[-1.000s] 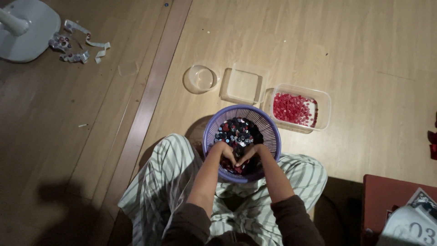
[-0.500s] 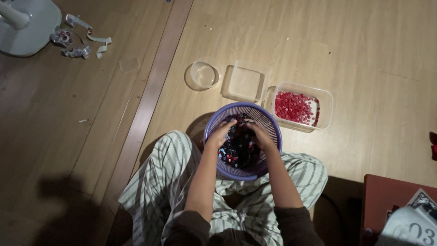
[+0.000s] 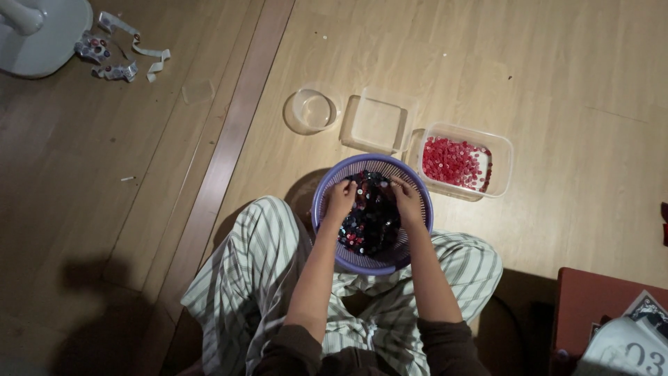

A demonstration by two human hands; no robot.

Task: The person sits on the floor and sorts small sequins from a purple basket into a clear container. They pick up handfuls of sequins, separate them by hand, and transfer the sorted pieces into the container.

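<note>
The purple basket [image 3: 371,212] rests on the lap of the seated person, between the striped trouser legs [image 3: 250,278], at the near edge of the wooden floor [image 3: 557,83]. It holds a heap of small dark pieces [image 3: 369,223] with scattered red and pale ones among them; their exact kind cannot be resolved.

The left hand [image 3: 341,198] lies at the basket's left inner side, fingers curled down into the heap. The right hand [image 3: 407,202] lies at the right inner side, likewise curled. Whether either hand is pinched on a piece cannot be told.

Hazards:
- The basket is carried by the knees only. A leg shift or uneven hand pressure is likely to tip it and spill the pieces.
- The basket wall is slotted. Very small pieces could pass through onto the trousers.
- Low light makes dark colours hard to separate, so missorting is possible.

Containers, by position:
- Just beyond the basket, to the right: a clear rectangular tub [image 3: 502,167] holding red pieces [image 3: 456,161].
- Left of it: a clear square tub [image 3: 379,122], nothing visible inside.
- Further left: a clear round cup [image 3: 311,110].

Far left: a white round base [image 3: 42,35] with crumpled wrappers [image 3: 115,59] beside it. Lower right: a reddish-brown box [image 3: 591,306] with a printed white card [image 3: 637,341] lying on it.
</note>
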